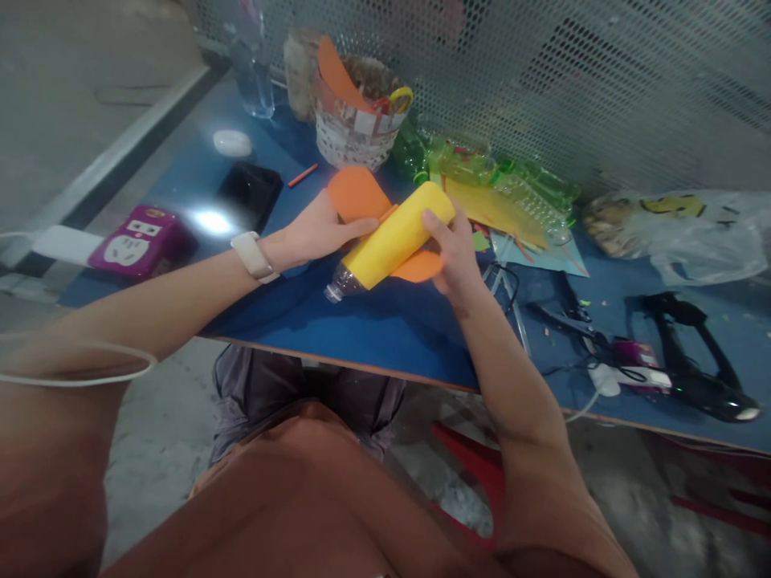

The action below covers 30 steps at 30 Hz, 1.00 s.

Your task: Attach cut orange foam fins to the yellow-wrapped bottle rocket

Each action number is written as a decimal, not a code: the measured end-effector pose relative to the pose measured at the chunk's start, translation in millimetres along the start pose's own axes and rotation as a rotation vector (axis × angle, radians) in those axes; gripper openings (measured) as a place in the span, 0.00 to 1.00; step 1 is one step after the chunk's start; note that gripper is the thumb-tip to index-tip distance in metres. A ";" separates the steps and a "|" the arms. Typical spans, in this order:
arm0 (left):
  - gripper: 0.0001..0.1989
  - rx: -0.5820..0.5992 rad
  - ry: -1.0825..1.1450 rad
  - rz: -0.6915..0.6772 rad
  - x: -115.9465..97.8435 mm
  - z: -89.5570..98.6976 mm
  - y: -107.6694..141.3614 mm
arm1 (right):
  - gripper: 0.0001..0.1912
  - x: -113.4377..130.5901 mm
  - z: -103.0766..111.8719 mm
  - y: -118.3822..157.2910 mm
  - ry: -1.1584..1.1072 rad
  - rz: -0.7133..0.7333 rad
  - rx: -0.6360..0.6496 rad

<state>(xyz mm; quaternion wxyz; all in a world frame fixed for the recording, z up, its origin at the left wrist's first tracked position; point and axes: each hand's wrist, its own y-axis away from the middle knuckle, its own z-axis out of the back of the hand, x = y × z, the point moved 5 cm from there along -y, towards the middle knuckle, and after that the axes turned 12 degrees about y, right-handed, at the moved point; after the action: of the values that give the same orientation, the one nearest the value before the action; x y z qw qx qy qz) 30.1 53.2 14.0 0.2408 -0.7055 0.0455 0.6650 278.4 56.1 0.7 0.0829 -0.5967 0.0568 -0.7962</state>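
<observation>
Above the blue table, a plastic bottle [397, 239] wrapped in yellow paper is held tilted, its clear neck pointing down and to the left. Orange wing-like pieces [360, 195] stick out on both sides of it. My right hand [454, 245] grips the wrapped bottle near its base, thumb on the yellow paper. My left hand [322, 233], with a white watch on the wrist, pinches the upper orange piece where it meets the bottle; its fingers are partly hidden behind that piece.
A woven basket [355, 140] with orange sheet and yellow-handled scissors stands at the back. Green plastic bottles [463, 160] and coloured paper lie right of it. A purple power socket [136, 241] and black phone [250, 193] lie left; a plastic bag [699, 229] and cables lie right.
</observation>
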 end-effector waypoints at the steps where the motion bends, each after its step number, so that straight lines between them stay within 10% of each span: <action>1: 0.34 0.008 0.022 -0.011 -1.2 -0.3 -0.2 | 0.44 0.0 1.1 -0.4 0.001 0.010 -0.016; 12: 0.38 0.313 0.000 -0.007 -5.6 -19.9 1.7 | 0.45 -11.8 12.7 -12.6 0.098 0.089 0.029; 30: 0.30 0.488 -0.296 -0.006 -10.2 -26.8 9.0 | 0.11 44.3 22.4 3.8 0.243 0.199 0.202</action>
<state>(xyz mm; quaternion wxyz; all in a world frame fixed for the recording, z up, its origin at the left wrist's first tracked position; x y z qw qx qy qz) 50.0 31.9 21.3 0.4095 -0.5220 0.1667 0.7294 288.0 43.7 47.9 0.2133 -0.4763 0.0449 -0.8518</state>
